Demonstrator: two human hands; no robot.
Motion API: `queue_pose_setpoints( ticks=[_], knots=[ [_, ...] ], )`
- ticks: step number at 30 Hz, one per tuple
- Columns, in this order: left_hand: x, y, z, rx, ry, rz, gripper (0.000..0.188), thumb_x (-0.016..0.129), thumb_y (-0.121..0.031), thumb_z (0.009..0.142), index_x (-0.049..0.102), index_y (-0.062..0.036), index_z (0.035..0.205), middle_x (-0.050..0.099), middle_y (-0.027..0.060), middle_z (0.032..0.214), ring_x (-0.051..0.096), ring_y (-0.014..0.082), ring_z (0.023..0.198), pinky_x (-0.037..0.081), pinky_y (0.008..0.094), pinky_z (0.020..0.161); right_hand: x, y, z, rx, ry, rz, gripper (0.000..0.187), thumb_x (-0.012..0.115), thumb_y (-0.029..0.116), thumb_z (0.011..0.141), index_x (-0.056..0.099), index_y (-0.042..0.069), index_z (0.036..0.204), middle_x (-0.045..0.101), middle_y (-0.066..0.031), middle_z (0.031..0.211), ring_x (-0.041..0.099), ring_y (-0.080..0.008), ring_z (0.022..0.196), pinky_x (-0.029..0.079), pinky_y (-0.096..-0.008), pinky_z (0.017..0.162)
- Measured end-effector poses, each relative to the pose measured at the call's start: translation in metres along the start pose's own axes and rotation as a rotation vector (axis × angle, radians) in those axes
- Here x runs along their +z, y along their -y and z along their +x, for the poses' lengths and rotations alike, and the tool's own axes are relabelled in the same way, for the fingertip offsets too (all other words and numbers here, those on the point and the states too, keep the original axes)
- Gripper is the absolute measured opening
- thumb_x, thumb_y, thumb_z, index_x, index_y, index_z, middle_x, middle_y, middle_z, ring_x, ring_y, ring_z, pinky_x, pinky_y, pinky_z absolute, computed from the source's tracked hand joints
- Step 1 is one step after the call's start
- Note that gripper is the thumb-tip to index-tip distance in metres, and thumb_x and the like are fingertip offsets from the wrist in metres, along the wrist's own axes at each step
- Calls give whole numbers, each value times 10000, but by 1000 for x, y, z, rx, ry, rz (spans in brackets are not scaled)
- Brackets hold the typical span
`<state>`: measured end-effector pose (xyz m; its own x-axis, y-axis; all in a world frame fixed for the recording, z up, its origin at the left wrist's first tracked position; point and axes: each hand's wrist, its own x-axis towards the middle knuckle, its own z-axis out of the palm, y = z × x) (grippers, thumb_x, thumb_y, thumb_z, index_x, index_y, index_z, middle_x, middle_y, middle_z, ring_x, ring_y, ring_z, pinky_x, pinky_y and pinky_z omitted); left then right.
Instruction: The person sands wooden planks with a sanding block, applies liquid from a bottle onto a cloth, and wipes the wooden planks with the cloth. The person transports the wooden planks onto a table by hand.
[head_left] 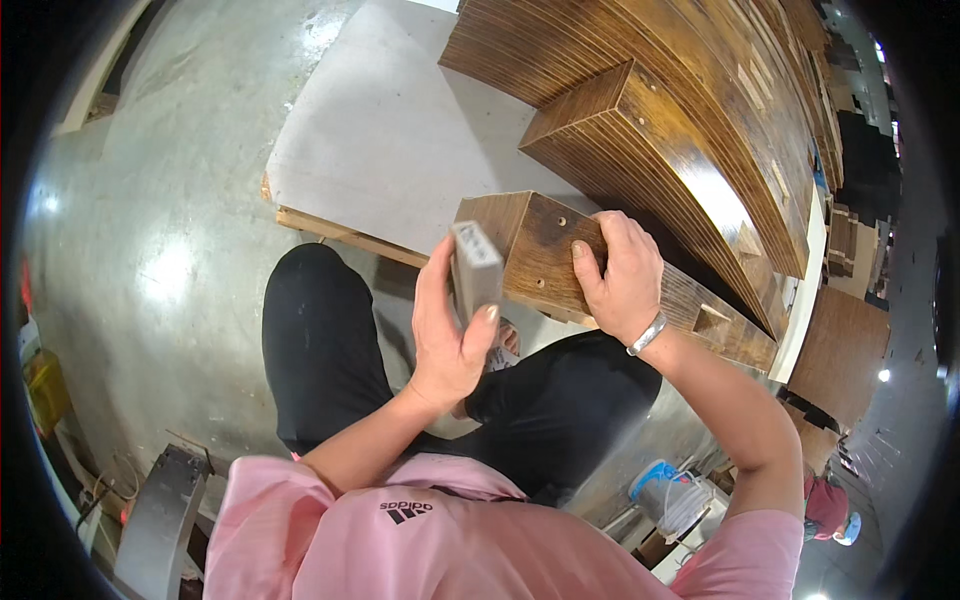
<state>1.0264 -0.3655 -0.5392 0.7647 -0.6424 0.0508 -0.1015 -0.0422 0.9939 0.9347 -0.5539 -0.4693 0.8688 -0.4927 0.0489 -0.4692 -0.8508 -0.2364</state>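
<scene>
My left hand (448, 328) is closed around a grey rectangular block (478, 262) with printing on its end, possibly a sanding block; it is slightly blurred. The block stands upright beside the near end of a brown wooden beam (550, 250). My right hand (622, 275) grips that beam, thumb on the face with the drilled holes and fingers over its far edge. The beam runs off to the right, where a rectangular slot shows in it. A silver bracelet (647, 333) circles my right wrist.
Stacked brown wooden parts (640, 150) rise at the back right, beside a grey board (370, 130) on a wooden support. A white-and-blue bucket (672, 490) stands at the lower right, near a person (828, 508). A grey metal object (160, 530) is at the lower left.
</scene>
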Motion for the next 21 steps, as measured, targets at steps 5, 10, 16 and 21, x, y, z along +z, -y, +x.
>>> queue_pose_setpoints(
  ticks=[5, 10, 16, 21],
  knots=[
    [-13, 45, -25, -633, -34, -118, 508, 513, -180, 934, 367, 58, 1359, 563, 193, 1207, 553, 252, 1093, 412, 330, 958, 2, 5, 1, 20, 3, 10, 302, 645, 276, 794, 527, 40, 939, 558, -130, 828, 538, -327, 790, 417, -434, 711],
    [-11, 13, 44, -78, 73, -103, 561, 556, -197, 898, 376, 73, 1356, 548, 202, 1227, 544, 248, 1078, 387, 331, 971, -6, -5, -1, 18, -17, -19, 321, 645, 309, 795, 529, 38, 922, 557, -119, 822, 538, -315, 775, 420, -426, 698],
    [-40, 58, 9, -597, 128, -88, 478, 558, -183, 926, 458, 105, 1294, 612, 144, 1141, 557, 150, 1026, 446, 281, 879, -1, 7, 4, 26, -9, 36, 311, 631, 298, 805, 531, 31, 929, 556, -119, 833, 536, -313, 786, 416, -417, 703],
    [-34, 0, 91, -319, 48, -273, 478, 545, -175, 932, 444, 83, 1321, 569, 148, 1188, 511, 162, 1078, 380, 274, 962, -8, 5, 3, 46, 12, 45, 305, 625, 292, 804, 527, 33, 931, 548, -122, 829, 531, -317, 783, 410, -412, 710]
  ],
)
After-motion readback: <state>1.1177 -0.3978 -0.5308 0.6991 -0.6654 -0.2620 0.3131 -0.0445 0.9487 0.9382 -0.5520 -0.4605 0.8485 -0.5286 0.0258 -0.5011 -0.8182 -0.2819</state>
